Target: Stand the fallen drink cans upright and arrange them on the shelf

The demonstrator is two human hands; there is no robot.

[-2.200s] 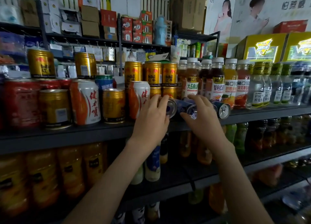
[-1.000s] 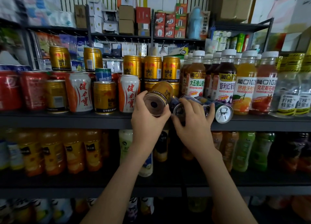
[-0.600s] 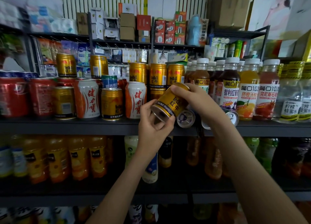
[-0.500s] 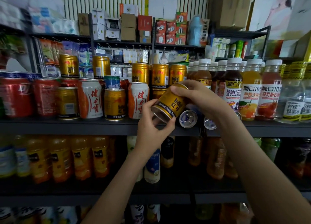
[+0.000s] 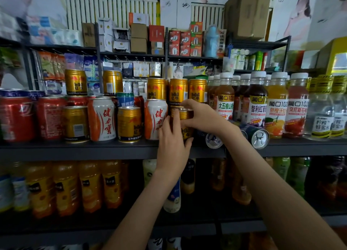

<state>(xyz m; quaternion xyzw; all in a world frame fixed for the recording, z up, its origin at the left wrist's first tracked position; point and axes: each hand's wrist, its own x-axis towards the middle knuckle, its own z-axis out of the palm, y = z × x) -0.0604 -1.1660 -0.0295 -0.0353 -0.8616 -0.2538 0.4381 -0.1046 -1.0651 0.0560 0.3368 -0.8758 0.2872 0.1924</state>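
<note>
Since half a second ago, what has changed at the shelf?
The gold metal drink can, tilted in mid-air before, now stands upright beside the white-and-orange can. Both hands still hold it: left hand round its side, right hand at its top rim. The two dark blue cans lying on their sides stayed put.

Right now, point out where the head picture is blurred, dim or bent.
Head view: motion blur smears the top-left corner; the lower shelf's orange bottles sit in dim shadow; wide-angle distortion slightly bows the shelf edge; the gold can, gripped by the left hand and right hand, and the fallen cans are sharp.
</note>
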